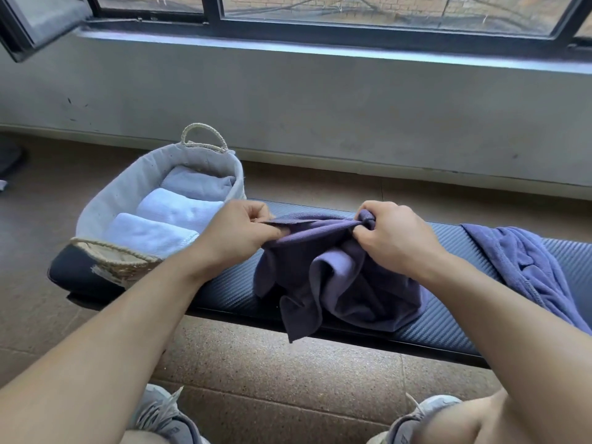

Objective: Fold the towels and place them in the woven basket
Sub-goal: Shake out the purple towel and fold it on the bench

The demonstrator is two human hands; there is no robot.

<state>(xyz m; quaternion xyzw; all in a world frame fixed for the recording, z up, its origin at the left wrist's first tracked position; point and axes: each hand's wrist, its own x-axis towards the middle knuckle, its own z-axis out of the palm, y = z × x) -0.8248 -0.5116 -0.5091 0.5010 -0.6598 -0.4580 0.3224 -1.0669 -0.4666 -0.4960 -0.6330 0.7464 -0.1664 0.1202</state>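
Towel folding: three stowed, two remaining.
Both hands, left (238,232) and right (392,237), pinch the purple towel (336,283) edge above the surface (224,290). Basket (128,187) holds three folded towels (173,209); blue towel (519,264) lies unfolded.

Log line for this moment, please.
hands: both pinch purple towel | basket: three folded | blue towel: waiting

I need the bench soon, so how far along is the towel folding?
Done: three folded pale towels lie in the woven basket. In hand: left hand and right hand pinch the top edge of a purple towel, still bunched. Left: a blue towel lies crumpled on the bench.
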